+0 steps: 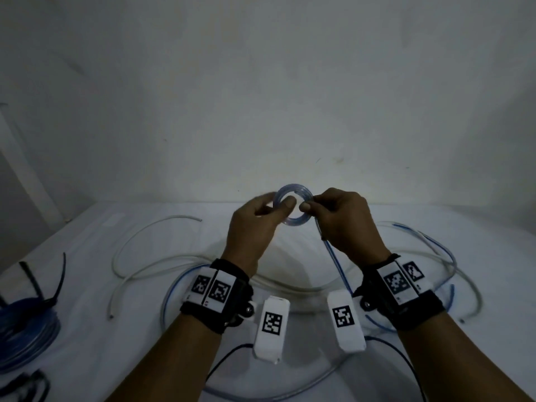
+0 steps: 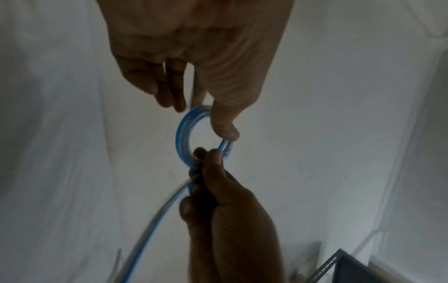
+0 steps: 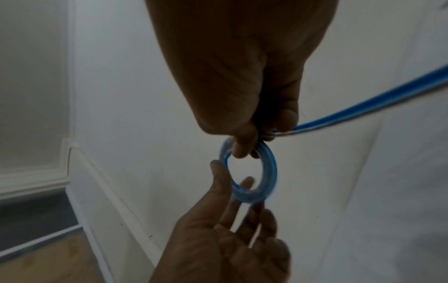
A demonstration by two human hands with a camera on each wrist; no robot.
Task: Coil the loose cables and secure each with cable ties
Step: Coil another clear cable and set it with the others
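Note:
A small coil [image 1: 293, 224] of clear, blue-striped cable is held up over the white table. My left hand [image 1: 280, 204] pinches its left side, thumb in front and fingers behind. My right hand [image 1: 307, 206] pinches the right side where the loose tail [image 1: 333, 258] leaves the loop and drops to the table. In the left wrist view the left thumb [image 2: 225, 128] presses the coil [image 2: 181, 137] and the right hand [image 2: 206, 156] grips its lower edge. The right wrist view shows the coil [image 3: 269, 172], my right hand [image 3: 244, 150] on top and the left hand [image 3: 232, 176] below.
Loose white cable [image 1: 139, 256] and more blue-striped cable [image 1: 443, 256] sprawl across the cloth-covered table [image 1: 87, 358]. A wound blue bundle [image 1: 26, 335] with black cable ties [image 1: 59, 281] sits at the left edge. A pale wall rises right behind the table.

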